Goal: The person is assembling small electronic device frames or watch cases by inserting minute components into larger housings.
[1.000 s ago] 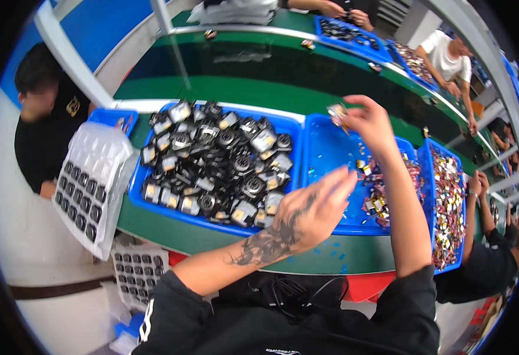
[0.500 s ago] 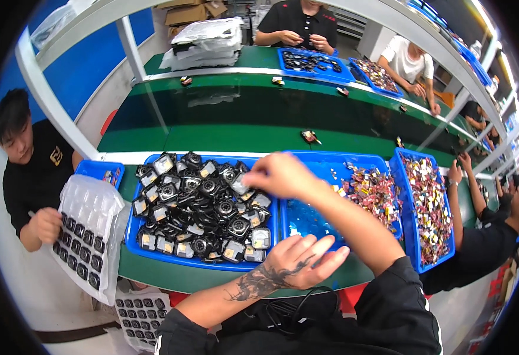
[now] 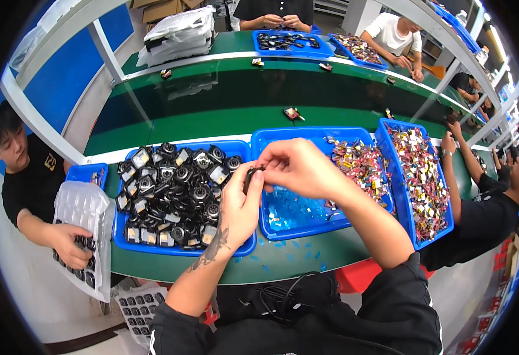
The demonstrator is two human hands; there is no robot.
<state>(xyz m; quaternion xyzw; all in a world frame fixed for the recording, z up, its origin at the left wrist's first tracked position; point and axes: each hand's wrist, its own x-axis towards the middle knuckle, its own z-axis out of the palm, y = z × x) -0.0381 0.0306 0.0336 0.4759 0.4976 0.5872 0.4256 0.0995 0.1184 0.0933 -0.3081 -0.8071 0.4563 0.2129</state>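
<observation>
My left hand [image 3: 240, 204] holds a small black watch case [image 3: 249, 179] on edge between thumb and fingers, over the gap between two blue trays. The fingertips of my right hand [image 3: 301, 170] are pinched together at the top of that case, and what lies between them is partly hidden. To the left is a blue tray [image 3: 117, 232] heaped with black watch cases [image 3: 182, 174], some showing round backs and others pale square insides. Below my right hand, a second blue tray [image 3: 306, 229] holds blue film pieces [image 3: 292, 210] and small batteries with wires [image 3: 363, 171].
A narrower blue tray [image 3: 414, 234] full of similar batteries stands at the right. Beyond runs a green conveyor belt [image 3: 212, 118] with a few loose parts. At the left, a co-worker's hand [image 3: 73, 245] is over a white blister tray [image 3: 82, 204]. Metal frame bars [image 3: 105, 50] rise overhead.
My right hand has come back from the heap of watch cases to my left hand. My left hand has risen and now holds a watch case. The view has shifted slightly.
</observation>
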